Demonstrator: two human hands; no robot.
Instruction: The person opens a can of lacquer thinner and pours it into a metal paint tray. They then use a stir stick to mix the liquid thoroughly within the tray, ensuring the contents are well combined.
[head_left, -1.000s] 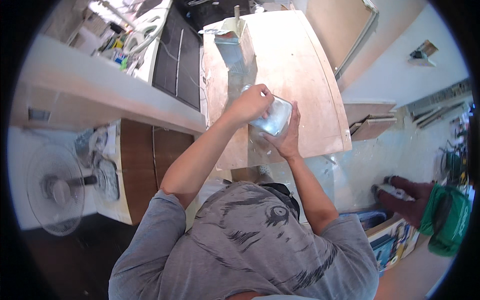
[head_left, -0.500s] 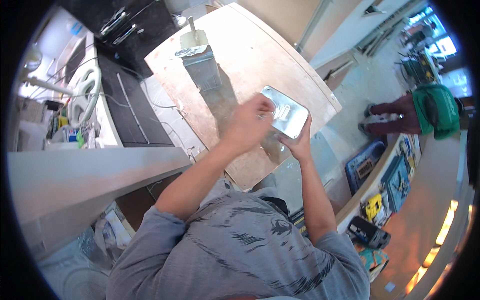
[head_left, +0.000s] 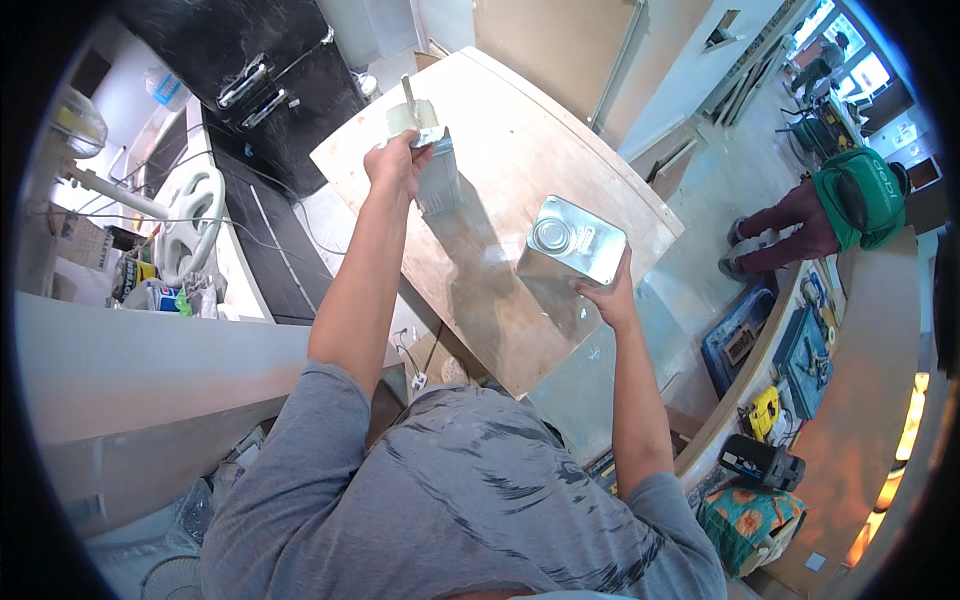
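Note:
On the wooden table stands a square grey container [head_left: 438, 182] with its top cut open. My left hand [head_left: 393, 163] is closed on its upper edge, fingers pinching the rim. Just behind, a pale tub [head_left: 403, 118] has a stick [head_left: 409, 92] poking up from it. Nearer to me and to the right is a rectangular metal can [head_left: 575, 240] with a shiny top and a round ringed spout or cap at its left end. My right hand [head_left: 606, 292] grips the can's near right side, thumb toward me; its other fingers are partly hidden.
The pale wooden table [head_left: 520, 110] has dusty stains. At right, a shelf holds a blue case [head_left: 803, 360], a yellow tool [head_left: 764, 410] and a black device [head_left: 762, 462]. A person in a green top [head_left: 858, 200] bends over beyond it. Cables hang at left near a fan [head_left: 80, 122].
My left hand has left the metal can's top and reached forward to the grey container's rim. The can's top now shows uncovered, with my right hand still on its side.

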